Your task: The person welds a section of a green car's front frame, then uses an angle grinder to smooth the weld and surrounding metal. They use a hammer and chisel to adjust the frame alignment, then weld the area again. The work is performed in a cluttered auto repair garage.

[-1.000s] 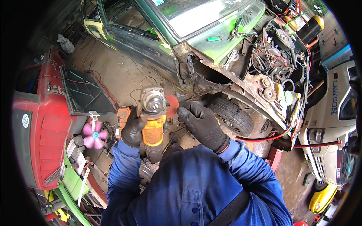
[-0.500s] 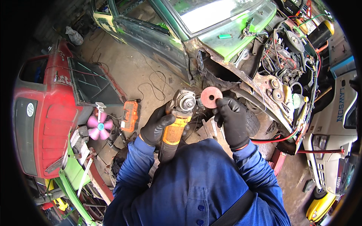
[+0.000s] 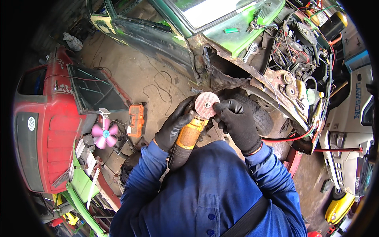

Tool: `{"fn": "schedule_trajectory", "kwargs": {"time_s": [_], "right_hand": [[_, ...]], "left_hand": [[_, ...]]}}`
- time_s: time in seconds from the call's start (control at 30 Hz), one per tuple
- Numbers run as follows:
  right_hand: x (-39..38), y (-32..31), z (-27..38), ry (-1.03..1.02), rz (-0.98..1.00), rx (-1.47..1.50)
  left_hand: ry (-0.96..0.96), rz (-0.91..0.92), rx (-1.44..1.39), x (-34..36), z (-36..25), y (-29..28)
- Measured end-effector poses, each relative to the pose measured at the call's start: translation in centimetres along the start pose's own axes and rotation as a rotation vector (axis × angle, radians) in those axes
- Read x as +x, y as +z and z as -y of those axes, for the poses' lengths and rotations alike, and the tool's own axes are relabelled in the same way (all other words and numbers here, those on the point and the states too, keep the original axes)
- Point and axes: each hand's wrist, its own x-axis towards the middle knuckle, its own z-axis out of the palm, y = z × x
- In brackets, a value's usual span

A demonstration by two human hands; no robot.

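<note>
A yellow and black angle grinder point(image 3: 187, 134) is held upright by my gloved left hand point(image 3: 173, 124), whose fingers wrap round the tool near its head. Over the grinder's head lies a pinkish-red abrasive disc point(image 3: 204, 101), with the metal spindle showing in its centre hole. My gloved right hand point(image 3: 235, 120) pinches the disc's right edge between thumb and fingers. The disc hides most of the grinder's head. Whether it sits fully down on the spindle I cannot tell.
Ahead stands a green car body point(image 3: 166, 43) with a rusted, cut-open fender and exposed engine point(image 3: 300, 51). To the left are a red vehicle cab point(image 3: 59, 130), a pink-bladed fan point(image 3: 105, 133) and an orange case point(image 3: 136, 120). A cable point(image 3: 160, 89) trails over the floor.
The disc has moved left, from beside the grinder's head onto its spindle, with my right hand still pinching it. The grinder has shifted slightly and tilted to the right.
</note>
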Motion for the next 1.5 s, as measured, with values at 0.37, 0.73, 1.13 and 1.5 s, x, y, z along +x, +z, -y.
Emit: {"fn": "schedule_trajectory", "kwargs": {"time_s": [0.37,0.73,1.13,1.5], "right_hand": [[1.5,-2.6,-3.4,-0.044,-0.007,-0.021],[-0.1,-5.4,-10.5,0.150,0.071,0.036],[2.8,0.7,-1.2,-0.199,-0.060,-0.359],[2.6,0.6,-2.0,-0.192,-0.109,-0.414]], "left_hand": [[-0.062,-0.007,-0.127,0.1,1.0,-1.4],[-0.142,-0.023,-0.342,0.4,3.4,-4.0],[-0.157,0.074,-0.224,1.0,3.5,-3.5],[-0.122,0.088,-0.222,0.6,3.6,-3.7]]}}
